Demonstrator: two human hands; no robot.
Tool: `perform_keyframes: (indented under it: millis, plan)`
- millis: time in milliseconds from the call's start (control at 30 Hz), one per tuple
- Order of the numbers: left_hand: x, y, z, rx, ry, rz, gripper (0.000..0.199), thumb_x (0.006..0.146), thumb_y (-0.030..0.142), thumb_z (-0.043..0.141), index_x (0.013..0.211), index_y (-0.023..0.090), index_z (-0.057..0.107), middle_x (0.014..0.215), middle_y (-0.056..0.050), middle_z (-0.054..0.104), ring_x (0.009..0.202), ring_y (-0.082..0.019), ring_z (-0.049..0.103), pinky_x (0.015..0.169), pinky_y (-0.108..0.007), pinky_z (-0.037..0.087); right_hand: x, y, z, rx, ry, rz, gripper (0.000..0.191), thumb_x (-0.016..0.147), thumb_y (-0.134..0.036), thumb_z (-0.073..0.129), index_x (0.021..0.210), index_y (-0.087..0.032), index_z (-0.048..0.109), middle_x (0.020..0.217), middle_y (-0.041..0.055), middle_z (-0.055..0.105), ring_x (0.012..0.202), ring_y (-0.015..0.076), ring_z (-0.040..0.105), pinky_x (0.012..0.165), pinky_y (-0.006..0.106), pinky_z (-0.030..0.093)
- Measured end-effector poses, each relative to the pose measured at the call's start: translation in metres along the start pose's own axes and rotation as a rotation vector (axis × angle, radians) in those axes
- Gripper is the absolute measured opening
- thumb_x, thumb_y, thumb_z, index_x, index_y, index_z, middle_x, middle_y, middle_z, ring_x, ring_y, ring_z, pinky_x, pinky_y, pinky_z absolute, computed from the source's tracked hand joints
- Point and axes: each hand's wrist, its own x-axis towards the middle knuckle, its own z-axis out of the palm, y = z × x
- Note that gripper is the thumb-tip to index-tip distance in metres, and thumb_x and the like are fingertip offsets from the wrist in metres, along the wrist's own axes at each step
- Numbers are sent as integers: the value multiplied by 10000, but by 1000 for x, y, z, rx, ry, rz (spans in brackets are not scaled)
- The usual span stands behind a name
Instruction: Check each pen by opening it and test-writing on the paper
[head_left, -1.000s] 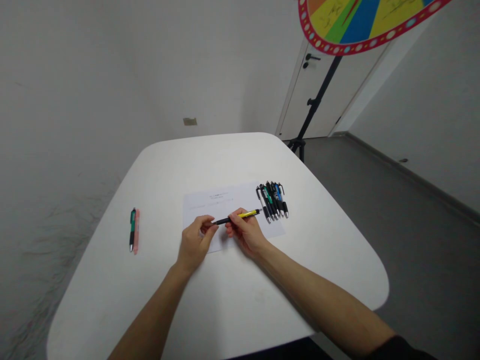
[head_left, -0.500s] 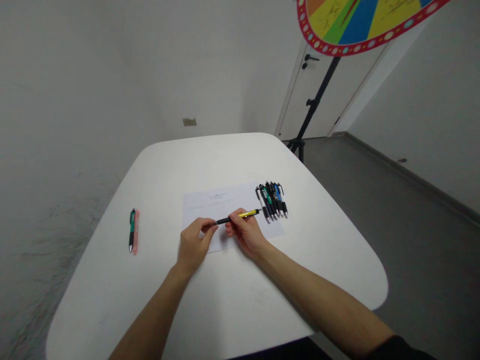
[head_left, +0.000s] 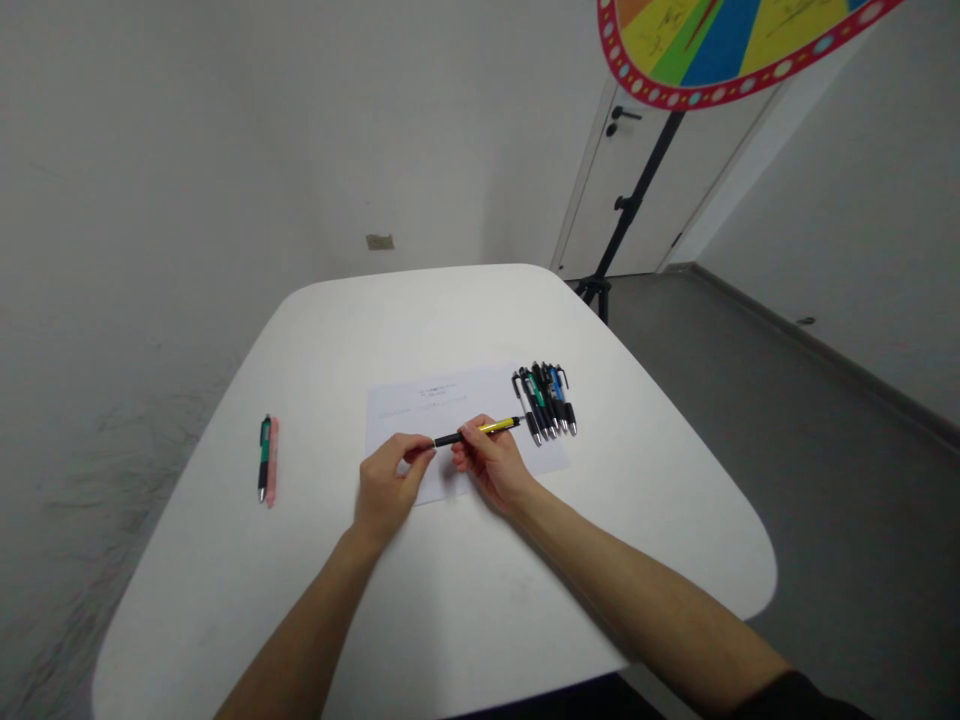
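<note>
A yellow and black pen is held level between my two hands, above a printed white sheet of paper. My right hand pinches it around the middle. The fingertips of my left hand close on its black end. Just right of the held pen, several pens lie side by side in a row, partly over the sheet's right side. On the left of the table, a green and black pen lies beside a pink pen.
The white table has rounded corners and stands near a grey wall. Beyond its far right corner, a black stand carries a colourful wheel in front of a white door.
</note>
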Motion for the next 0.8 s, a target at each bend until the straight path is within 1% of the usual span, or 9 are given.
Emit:
perform_keyframes:
  millis: [67,167,233,333,433,567,800]
  plan:
    - [1,1,0,16,-6,-2,144,863,313,598,822,205,684,768,-16,728,703,-147,665,666,-254,525,0,0,0,1,-2,1,416,626,-465,868,743,-197,571,601,-12,677,506,101,601,463,198,500]
    - [2,0,0,10,-9,-23,152,869,301,590,819,198,690,738,-3,726,659,-137,657,632,-242,504,-1,0,2,16,-28,2,401,626,-432,877,760,-197,582,601,-27,667,515,102,613,476,199,512]
    - [2,-2,0,8,-24,-13,156,871,296,586,813,194,690,717,5,718,638,-130,649,632,-239,494,-2,0,4,26,-55,0,396,600,-388,899,766,-194,596,606,-41,663,529,103,633,495,198,527]
    - [1,-5,-1,16,-55,7,177,877,300,570,794,191,682,686,12,701,616,-125,634,619,-237,478,-2,1,6,43,-93,9,383,587,-349,909,762,-184,613,696,-24,710,613,112,687,581,207,571]
    - [1,-5,-1,21,-70,-2,207,887,308,547,771,189,670,658,13,686,601,-125,620,603,-238,469,-3,1,4,69,-140,37,362,623,-336,893,798,-186,614,796,4,749,702,126,721,666,227,598]
    - [2,-5,-1,-20,-44,-54,182,870,316,559,798,194,673,693,6,704,635,-134,641,636,-248,497,-2,1,2,132,-144,48,369,658,-337,876,832,-197,582,842,13,757,750,144,742,690,230,610]
    - [4,-7,2,-147,-6,-135,150,806,326,634,870,198,680,757,-3,731,692,-148,683,687,-267,543,1,1,2,188,-128,11,370,684,-327,863,834,-212,545,843,-4,742,791,144,744,745,235,618]
